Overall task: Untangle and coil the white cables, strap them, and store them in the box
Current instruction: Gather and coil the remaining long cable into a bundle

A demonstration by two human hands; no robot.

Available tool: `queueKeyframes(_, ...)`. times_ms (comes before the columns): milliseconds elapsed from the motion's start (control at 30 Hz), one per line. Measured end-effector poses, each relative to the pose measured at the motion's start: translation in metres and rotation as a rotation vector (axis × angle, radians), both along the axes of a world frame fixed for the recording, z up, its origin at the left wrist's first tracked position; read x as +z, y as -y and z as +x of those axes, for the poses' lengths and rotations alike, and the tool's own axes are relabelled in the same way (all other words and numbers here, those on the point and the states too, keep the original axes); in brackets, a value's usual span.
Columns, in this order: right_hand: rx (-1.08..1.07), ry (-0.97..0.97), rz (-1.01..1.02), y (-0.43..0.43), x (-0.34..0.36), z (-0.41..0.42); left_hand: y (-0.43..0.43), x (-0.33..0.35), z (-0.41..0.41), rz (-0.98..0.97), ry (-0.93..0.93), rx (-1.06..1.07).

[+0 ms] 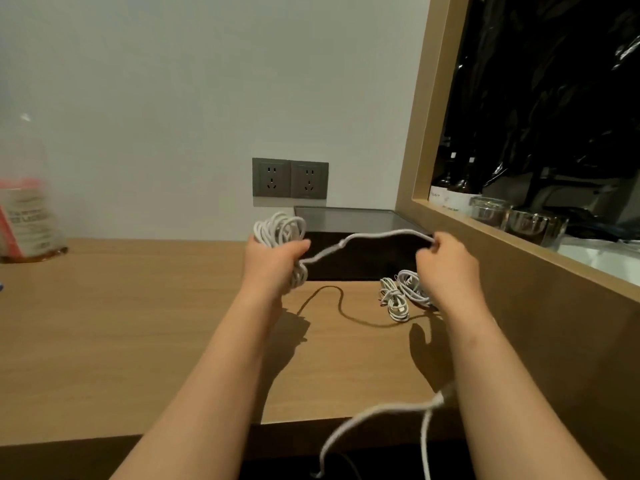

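The coiling step is under way: the left hand [277, 261] is holding a coil of white cable [278, 230] up above the worktop [138, 323], its grip closed round the loops with the fingers curled through them and the thumb lying across the front. The right hand [446, 261] is pinching the free run [381, 234] of the same cable between thumb and fingertips, drawing it out level in front of the black box [360, 265], which is sitting at the back of the worktop against the wall. The remaining tail [381, 410] is hanging off the front edge of the worktop, so there is more cable to take in. Two small white cable bundles [398, 296] are lying on the worktop just in front of the box, beside the right wrist; whether they are strapped is too small to tell. The next move is probably asking the right hand to carry its length over to the coil and lay it on as another loop, then slide down the tail for a fresh hold, with the left grip loosening only enough to admit the new turn.
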State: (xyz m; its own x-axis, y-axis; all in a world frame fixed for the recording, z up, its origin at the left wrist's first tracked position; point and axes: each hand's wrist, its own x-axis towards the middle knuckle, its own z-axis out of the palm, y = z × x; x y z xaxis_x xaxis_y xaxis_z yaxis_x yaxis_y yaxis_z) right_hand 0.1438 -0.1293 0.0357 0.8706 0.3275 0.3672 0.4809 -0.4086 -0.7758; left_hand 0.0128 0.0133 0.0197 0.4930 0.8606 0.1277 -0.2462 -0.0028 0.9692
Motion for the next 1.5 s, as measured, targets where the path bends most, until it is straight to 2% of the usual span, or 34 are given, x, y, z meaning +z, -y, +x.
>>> queueKeyframes(67,-0.036,-0.036,-0.067,-0.003,-0.018,-0.001,-0.012,-0.012,0.001,-0.07,-0.024,0.056)
queueKeyframes(167,-0.006,0.101,0.127,-0.018,-0.026,-0.009,-0.024,-0.019,0.005,-0.162,-0.004,0.029)
queueKeyframes(233,0.174,0.115,0.206,-0.034,-0.023,-0.016,-0.027,-0.018,0.006,-0.178,-0.021,-0.024)
queueKeyframes(300,0.399,0.059,0.167,-0.048,-0.024,-0.024,-0.026,-0.015,0.004,-0.226,-0.017,-0.119)
queueKeyframes(367,0.531,0.007,0.087,-0.06,-0.033,-0.028,-0.023,-0.01,-0.001,-0.262,-0.012,-0.237)
queueKeyframes(467,0.493,0.101,-0.017,-0.068,-0.039,-0.03,-0.021,-0.006,-0.006,-0.22,-0.081,-0.358)
queueKeyframes(533,0.433,0.17,0.065,-0.063,-0.031,-0.032,-0.02,-0.006,-0.005,-0.212,-0.118,-0.372)
queueKeyframes(600,0.497,0.097,0.09,-0.05,-0.018,-0.031,-0.02,-0.007,-0.003,-0.239,-0.126,-0.341)
queueKeyframes(700,0.905,-0.201,-0.2,-0.026,0.001,-0.043,-0.024,-0.01,0.0,-0.262,-0.139,-0.244)
queueKeyframes(733,0.994,-0.247,-0.171,-0.022,0.006,-0.048,-0.025,-0.011,0.0,-0.245,-0.157,-0.228)
queueKeyframes(767,1.011,-0.23,-0.041,-0.023,0.008,-0.053,-0.025,-0.011,0.0,-0.217,-0.182,-0.222)
queueKeyframes(833,0.853,-0.011,0.245,-0.031,0.006,-0.053,-0.023,-0.011,-0.001,-0.16,-0.224,-0.225)
queueKeyframes(867,0.757,0.094,0.281,-0.037,0.003,-0.053,-0.022,-0.01,-0.001,-0.145,-0.235,-0.235)
queueKeyframes(933,0.681,0.176,0.184,-0.046,-0.006,-0.048,-0.019,-0.008,-0.001,-0.148,-0.231,-0.273)
queueKeyframes(1033,0.635,0.138,0.097,-0.051,-0.019,-0.039,-0.018,-0.005,-0.004,-0.214,-0.173,-0.359)
queueKeyframes(1233,0.348,0.128,0.397,-0.056,-0.027,-0.03,-0.015,0.002,-0.015,-0.415,0.074,-0.619)
queueKeyframes(1400,0.421,0.125,0.235,-0.06,-0.03,-0.033,-0.022,-0.002,-0.012,-0.53,0.32,-0.617)
queueKeyframes(1500,0.422,0.143,0.18,-0.062,-0.033,-0.036,-0.024,-0.002,-0.012,-0.554,0.399,-0.589)
